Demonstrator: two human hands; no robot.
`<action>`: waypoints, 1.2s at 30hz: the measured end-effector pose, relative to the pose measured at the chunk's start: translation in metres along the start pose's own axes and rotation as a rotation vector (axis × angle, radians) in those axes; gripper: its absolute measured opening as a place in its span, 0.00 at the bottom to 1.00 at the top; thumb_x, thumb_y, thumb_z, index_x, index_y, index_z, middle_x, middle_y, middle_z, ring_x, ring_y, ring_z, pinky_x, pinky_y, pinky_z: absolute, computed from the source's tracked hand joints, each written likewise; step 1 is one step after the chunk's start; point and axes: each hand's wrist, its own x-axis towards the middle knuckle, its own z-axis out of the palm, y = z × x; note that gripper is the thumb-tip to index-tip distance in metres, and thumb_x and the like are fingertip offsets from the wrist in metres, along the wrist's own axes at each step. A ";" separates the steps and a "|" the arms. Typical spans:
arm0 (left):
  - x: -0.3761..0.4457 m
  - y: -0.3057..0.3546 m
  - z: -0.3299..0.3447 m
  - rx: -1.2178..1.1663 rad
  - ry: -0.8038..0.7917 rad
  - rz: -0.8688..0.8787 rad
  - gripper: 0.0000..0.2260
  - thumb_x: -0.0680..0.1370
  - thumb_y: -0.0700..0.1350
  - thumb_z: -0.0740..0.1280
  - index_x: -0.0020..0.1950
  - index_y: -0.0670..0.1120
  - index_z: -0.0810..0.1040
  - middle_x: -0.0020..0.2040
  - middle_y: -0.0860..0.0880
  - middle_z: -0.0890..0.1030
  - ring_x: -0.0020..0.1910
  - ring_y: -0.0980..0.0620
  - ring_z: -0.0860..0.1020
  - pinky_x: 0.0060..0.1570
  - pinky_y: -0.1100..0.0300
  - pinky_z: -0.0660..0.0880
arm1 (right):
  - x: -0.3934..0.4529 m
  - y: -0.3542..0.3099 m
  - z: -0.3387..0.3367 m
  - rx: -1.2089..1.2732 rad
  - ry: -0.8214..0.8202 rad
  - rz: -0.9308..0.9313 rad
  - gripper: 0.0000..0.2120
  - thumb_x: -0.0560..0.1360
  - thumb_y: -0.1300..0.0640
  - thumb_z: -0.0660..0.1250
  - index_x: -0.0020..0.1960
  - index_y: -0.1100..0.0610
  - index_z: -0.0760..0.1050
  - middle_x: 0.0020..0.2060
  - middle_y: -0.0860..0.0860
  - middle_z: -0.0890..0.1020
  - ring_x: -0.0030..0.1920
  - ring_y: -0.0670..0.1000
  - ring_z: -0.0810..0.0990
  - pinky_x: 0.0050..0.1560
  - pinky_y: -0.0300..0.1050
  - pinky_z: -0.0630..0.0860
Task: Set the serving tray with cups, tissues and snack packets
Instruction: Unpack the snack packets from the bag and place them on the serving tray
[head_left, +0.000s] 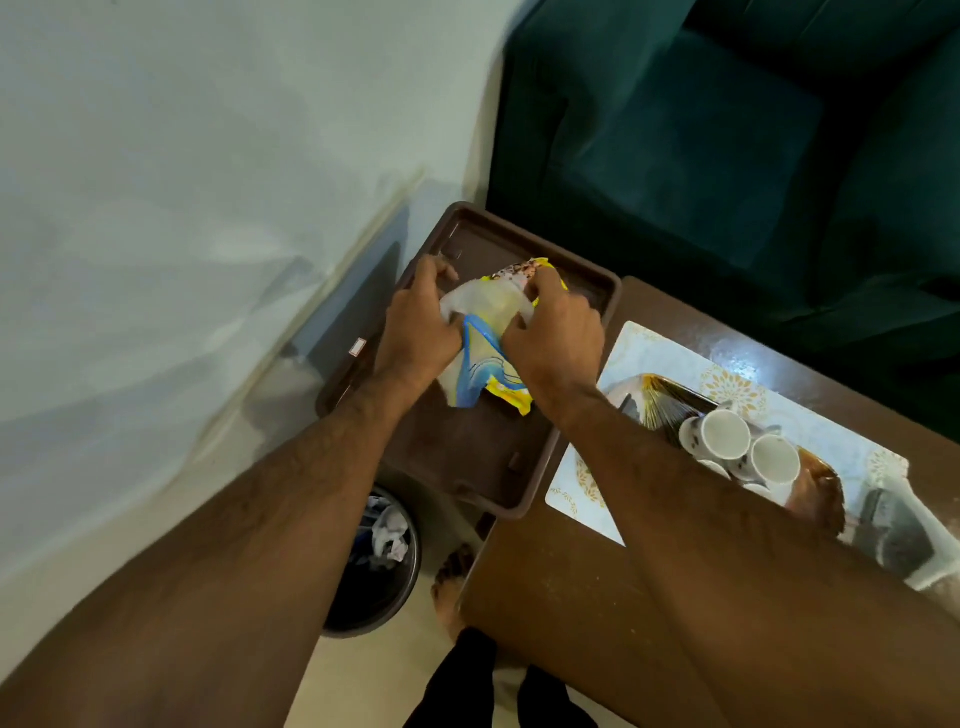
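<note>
A brown plastic serving tray (483, 467) juts off the left end of the wooden table. Over its middle, my left hand (415, 327) and my right hand (556, 332) both grip a yellow and blue snack packet (491, 358) inside a thin clear wrapper. A second printed packet (524, 270) peeks out behind the hands. Several white cups (724, 434) lie on their sides on a shiny gold-patterned tray (665, 402) to the right. No tissues can be made out.
A wooden table (566, 597) carries a pale patterned placemat (644, 353). A dark waste bin (374, 566) with crumpled paper stands on the floor below the tray. A dark green sofa (727, 145) is behind, a white wall on the left. My bare foot (452, 582) is beside the bin.
</note>
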 end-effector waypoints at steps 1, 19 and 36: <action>-0.004 -0.002 -0.001 -0.060 -0.015 -0.006 0.16 0.70 0.40 0.72 0.50 0.54 0.70 0.38 0.56 0.79 0.34 0.61 0.77 0.31 0.73 0.67 | -0.003 -0.007 0.004 0.059 -0.009 -0.035 0.12 0.64 0.60 0.68 0.47 0.56 0.72 0.34 0.54 0.78 0.36 0.63 0.79 0.32 0.46 0.65; -0.046 -0.058 -0.071 -0.174 0.341 -0.129 0.24 0.63 0.32 0.71 0.57 0.45 0.75 0.50 0.49 0.80 0.43 0.56 0.78 0.42 0.64 0.75 | -0.014 -0.021 0.035 0.138 -0.231 -0.051 0.19 0.62 0.70 0.71 0.53 0.64 0.76 0.47 0.60 0.82 0.48 0.62 0.80 0.43 0.50 0.75; -0.074 -0.043 -0.071 -0.611 0.058 -0.518 0.15 0.71 0.52 0.67 0.47 0.41 0.84 0.41 0.43 0.85 0.40 0.45 0.83 0.39 0.54 0.78 | -0.090 -0.050 0.053 0.325 -0.130 -0.656 0.18 0.70 0.59 0.75 0.54 0.70 0.79 0.54 0.66 0.80 0.52 0.65 0.80 0.55 0.53 0.76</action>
